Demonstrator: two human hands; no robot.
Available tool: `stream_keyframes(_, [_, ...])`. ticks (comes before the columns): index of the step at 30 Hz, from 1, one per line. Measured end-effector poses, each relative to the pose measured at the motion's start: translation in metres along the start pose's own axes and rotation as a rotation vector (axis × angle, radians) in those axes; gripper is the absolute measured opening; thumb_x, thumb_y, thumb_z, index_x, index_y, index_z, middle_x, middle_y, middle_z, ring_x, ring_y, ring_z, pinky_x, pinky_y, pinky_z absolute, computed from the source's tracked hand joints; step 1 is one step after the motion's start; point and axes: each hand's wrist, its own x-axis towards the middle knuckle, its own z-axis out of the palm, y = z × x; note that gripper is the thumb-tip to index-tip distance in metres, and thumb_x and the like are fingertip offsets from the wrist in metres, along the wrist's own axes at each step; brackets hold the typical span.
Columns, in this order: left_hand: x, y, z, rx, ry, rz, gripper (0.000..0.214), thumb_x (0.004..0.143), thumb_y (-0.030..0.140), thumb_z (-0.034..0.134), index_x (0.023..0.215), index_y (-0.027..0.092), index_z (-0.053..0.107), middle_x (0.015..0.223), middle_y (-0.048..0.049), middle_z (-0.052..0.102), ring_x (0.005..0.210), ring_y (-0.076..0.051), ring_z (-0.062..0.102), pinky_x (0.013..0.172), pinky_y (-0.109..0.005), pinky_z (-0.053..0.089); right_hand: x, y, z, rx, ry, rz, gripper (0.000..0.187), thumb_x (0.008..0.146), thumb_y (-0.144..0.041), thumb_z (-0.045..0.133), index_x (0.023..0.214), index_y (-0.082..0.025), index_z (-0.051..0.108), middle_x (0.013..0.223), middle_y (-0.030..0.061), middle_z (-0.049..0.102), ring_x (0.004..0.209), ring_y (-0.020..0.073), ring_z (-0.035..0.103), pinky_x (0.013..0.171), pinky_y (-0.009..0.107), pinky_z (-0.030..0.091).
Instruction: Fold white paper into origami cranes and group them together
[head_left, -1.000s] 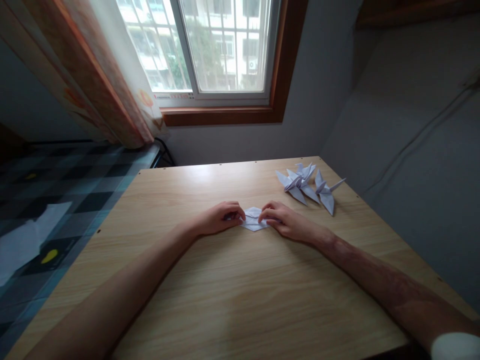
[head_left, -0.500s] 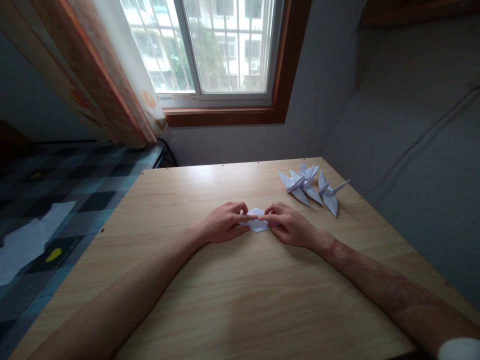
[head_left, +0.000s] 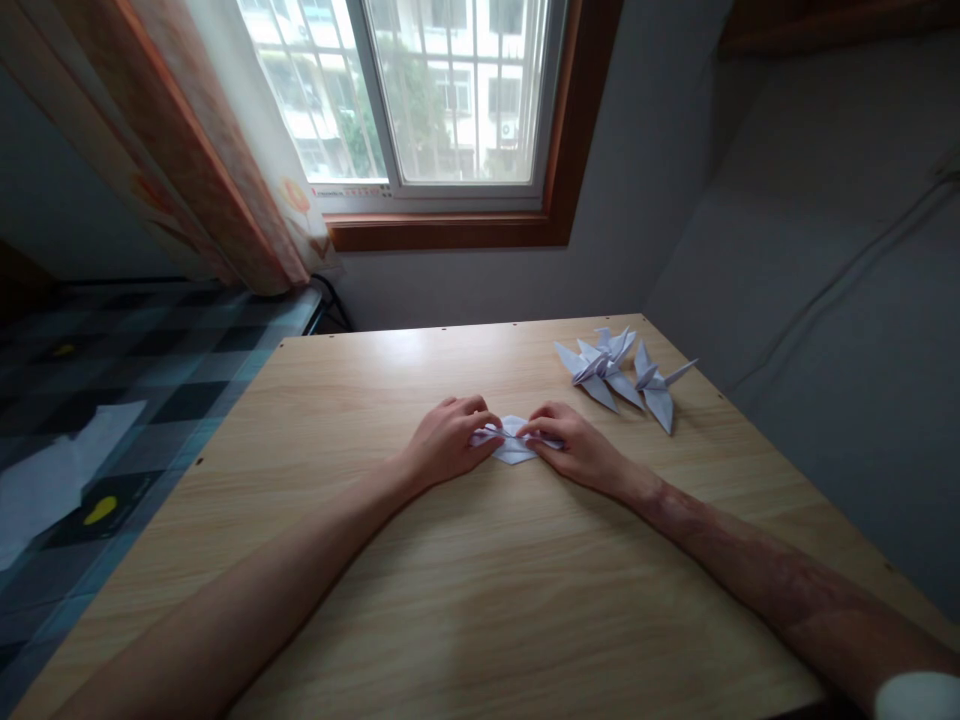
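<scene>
A small white folded paper (head_left: 513, 452) lies flat on the wooden table (head_left: 480, 580), between my two hands. My left hand (head_left: 454, 437) pinches its left side, thumb in front and curled fingers behind. On the right side, my right hand (head_left: 568, 441) grips it the same way, fingertips close to the middle. A raised crease runs across the paper between the fingertips. My fingers cover both ends of it in part.
Several white paper cranes (head_left: 600, 368) sit clustered at the table's back right, one (head_left: 657, 385) slightly apart. Left of the table is a checked bed (head_left: 187, 350) with a white paper sheet (head_left: 56, 475) on it. Behind stand a window (head_left: 457, 100) and a curtain (head_left: 172, 140).
My index fingers, stretched along the paper before, have drawn back and bent into pinches against the thumbs. More of the paper's middle and side edges shows now.
</scene>
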Motion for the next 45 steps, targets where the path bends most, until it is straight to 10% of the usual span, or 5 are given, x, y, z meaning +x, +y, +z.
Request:
stream_keyframes(11, [0.002,0.002,-0.007,-0.105,-0.049,0.111,0.019,0.103,0.039,0.066,0.112,0.023,0.071,0.122,-0.0086,0.074,0.11,-0.026,0.07,0.106,-0.043,0.049,-0.002,-0.004,0.002,-0.143,-0.039,-0.05,0.011,0.099,-0.031,0.079,0.108,-0.026,0.073,0.136,0.0097,0.077,0.124,0.0315,0.071,0.122,0.06,0.041])
stream_keyframes(21, [0.004,0.002,-0.006,-0.218,-0.081,0.123,0.024,0.097,0.037,0.074,0.117,0.025,0.066,0.132,-0.008,0.077,0.122,-0.028,0.071,0.107,-0.044,0.049,0.0,-0.004,0.0,-0.044,-0.019,-0.032,0.006,0.097,-0.028,0.081,0.1,-0.026,0.075,0.133,0.012,0.075,0.125,0.0302,0.069,0.111,0.052,0.052])
stream_keyframes(30, [0.005,0.003,-0.007,-0.209,-0.067,0.069,0.032,0.095,0.045,0.077,0.114,0.023,0.063,0.123,-0.0096,0.076,0.113,-0.028,0.072,0.101,-0.044,0.052,-0.002,-0.002,0.0,-0.046,-0.064,-0.014,0.006,0.098,-0.026,0.077,0.097,-0.025,0.072,0.129,0.0079,0.076,0.123,0.0258,0.072,0.131,0.064,0.029])
stream_keyframes(41, [0.005,-0.003,-0.004,-0.269,-0.036,0.093,0.027,0.095,0.042,0.078,0.109,0.023,0.066,0.123,-0.0094,0.075,0.11,-0.026,0.071,0.102,-0.043,0.053,0.0,-0.006,-0.001,0.039,0.008,-0.087,0.012,0.096,-0.017,0.074,0.101,-0.028,0.074,0.113,0.0071,0.074,0.11,0.0277,0.07,0.107,0.048,0.054])
stream_keyframes(45, [0.004,-0.007,-0.003,-0.345,-0.013,0.124,0.019,0.097,0.037,0.077,0.106,0.023,0.068,0.127,-0.0108,0.073,0.112,-0.025,0.072,0.1,-0.04,0.056,-0.002,-0.004,0.002,0.021,0.068,0.003,0.041,0.091,-0.019,0.078,0.129,-0.027,0.066,0.128,0.0109,0.072,0.121,0.0317,0.069,0.108,0.051,0.055])
